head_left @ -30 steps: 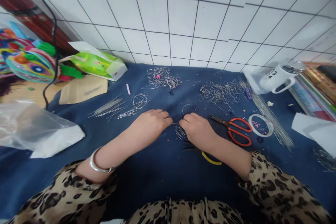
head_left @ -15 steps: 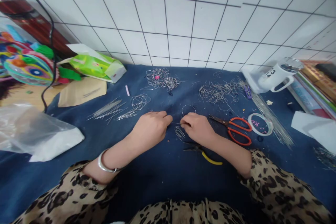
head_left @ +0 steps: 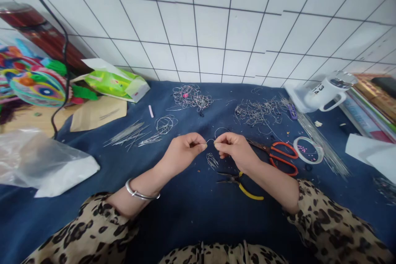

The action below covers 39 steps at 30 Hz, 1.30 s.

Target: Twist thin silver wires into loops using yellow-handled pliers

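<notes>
A short thin wire [head_left: 210,140] arches between my two hands. My left hand [head_left: 188,147] pinches one end between thumb and forefinger. At the other end, my right hand [head_left: 230,147] is closed in the same kind of pinch. Behind my right fingers a wire ring [head_left: 221,130] lies partly hidden on the cloth. Just below the hands rests a small bunch of bent wires [head_left: 212,161]. Yellow-handled pliers [head_left: 236,179] lie under my right wrist, one handle partly covered by it. Red-handled scissors [head_left: 280,156] are right of that wrist.
Tangled wires [head_left: 258,111] and another tangle with a pink bit [head_left: 192,97] lie toward the wall. Straight wires [head_left: 126,134] are at left, longer ones [head_left: 324,144] at right. A white ring dish [head_left: 309,150] surrounds pink beads. A mug [head_left: 329,93] and a plastic bag [head_left: 58,163] flank the cloth.
The wire between my hands was straight and low; now it bows upward. Both hands have turned so that the pinching thumbs show, and the pliers are less covered.
</notes>
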Motion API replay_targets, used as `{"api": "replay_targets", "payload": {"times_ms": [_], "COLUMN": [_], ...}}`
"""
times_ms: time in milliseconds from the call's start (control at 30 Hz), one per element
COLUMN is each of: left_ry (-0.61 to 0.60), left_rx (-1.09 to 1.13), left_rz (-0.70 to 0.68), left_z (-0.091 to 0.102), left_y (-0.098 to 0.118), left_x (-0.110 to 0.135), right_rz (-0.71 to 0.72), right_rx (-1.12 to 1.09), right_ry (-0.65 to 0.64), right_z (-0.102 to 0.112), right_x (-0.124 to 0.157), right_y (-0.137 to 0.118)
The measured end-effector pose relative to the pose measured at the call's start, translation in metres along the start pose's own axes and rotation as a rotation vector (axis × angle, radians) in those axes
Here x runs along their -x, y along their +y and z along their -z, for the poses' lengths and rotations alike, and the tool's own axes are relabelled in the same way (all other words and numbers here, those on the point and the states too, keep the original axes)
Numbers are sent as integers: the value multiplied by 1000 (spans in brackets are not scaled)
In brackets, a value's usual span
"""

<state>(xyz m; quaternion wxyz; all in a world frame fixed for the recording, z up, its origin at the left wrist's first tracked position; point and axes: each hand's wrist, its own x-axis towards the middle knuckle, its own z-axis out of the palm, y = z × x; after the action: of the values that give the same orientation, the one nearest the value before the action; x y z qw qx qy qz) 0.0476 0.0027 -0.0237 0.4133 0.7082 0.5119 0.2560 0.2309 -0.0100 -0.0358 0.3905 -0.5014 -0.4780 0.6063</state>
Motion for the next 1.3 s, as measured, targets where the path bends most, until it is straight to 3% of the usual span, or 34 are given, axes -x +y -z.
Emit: {"api": "replay_targets", "payload": {"times_ms": [167, 367, 633, 1300], "left_ry": [-6, -89, -126, -112], "left_rx": [379, 660, 816, 885], "left_rz": [126, 206, 227, 225], "left_z": [-9, -13, -17, -26], "left_y": [0, 1, 1, -3], "left_x": [2, 4, 4, 3], "right_rz": [-91, -108, -118, -111], "right_rx": [-156, -215, -272, -290], "right_ry": [-59, -77, -63, -50], "right_z": [0, -3, -7, -10], "right_x": [1, 3, 5, 6], "right_y": [1, 3, 5, 13]}}
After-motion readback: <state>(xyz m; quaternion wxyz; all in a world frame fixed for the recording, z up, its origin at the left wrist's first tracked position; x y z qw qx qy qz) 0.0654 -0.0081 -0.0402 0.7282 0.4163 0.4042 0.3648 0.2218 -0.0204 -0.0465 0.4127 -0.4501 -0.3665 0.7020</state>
